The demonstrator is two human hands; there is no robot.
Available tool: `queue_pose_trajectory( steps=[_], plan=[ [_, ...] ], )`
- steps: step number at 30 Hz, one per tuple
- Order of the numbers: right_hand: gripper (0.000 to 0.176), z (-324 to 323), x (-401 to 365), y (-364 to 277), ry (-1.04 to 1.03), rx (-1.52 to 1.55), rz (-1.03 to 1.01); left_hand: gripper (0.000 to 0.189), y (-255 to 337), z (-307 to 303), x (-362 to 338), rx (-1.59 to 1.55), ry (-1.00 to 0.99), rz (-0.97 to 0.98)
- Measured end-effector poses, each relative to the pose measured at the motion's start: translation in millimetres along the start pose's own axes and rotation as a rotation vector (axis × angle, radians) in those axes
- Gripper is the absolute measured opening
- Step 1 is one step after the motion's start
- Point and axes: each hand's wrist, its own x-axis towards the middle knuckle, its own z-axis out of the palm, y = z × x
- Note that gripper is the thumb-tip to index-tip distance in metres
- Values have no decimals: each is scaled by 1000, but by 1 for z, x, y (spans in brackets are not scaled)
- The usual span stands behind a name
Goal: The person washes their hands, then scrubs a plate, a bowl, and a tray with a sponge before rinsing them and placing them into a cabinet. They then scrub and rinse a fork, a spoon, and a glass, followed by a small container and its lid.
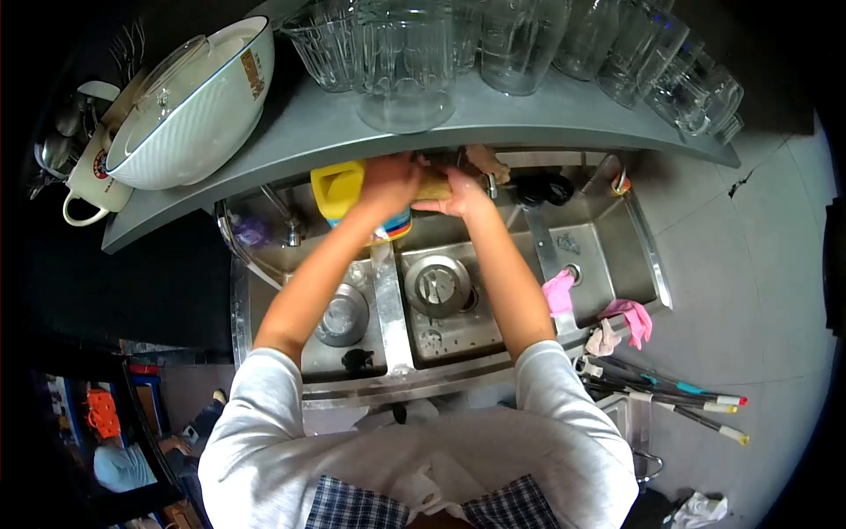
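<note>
Both arms reach forward over the sink to its back ledge, under the shelf edge. My left hand is blurred, its fingers smeared, right beside a yellow plastic jug with a coloured label. A yellowish, soft-looking piece like a cloth shows between my two hands. My right hand closes on its right end, thumb below and fingers above. Just past the right hand lies a crumpled tan rag, close to a metal tap.
Round metal lids lie in the sink basins. Overhead, a grey shelf carries glasses, a white bowl and a mug. Pink gloves hang at the right rim; long-handled tools lean below. A seated person is lower left.
</note>
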Motion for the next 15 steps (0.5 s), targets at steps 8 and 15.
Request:
queue_pose_trajectory(
  steps=[8, 15],
  plan=[
    [39, 1, -73, 82, 15, 315, -109, 56, 57, 37, -68, -13, -33, -141],
    [51, 42, -68, 138, -154, 349, -442, 57, 56, 70, -102, -458, 224, -359]
  ],
)
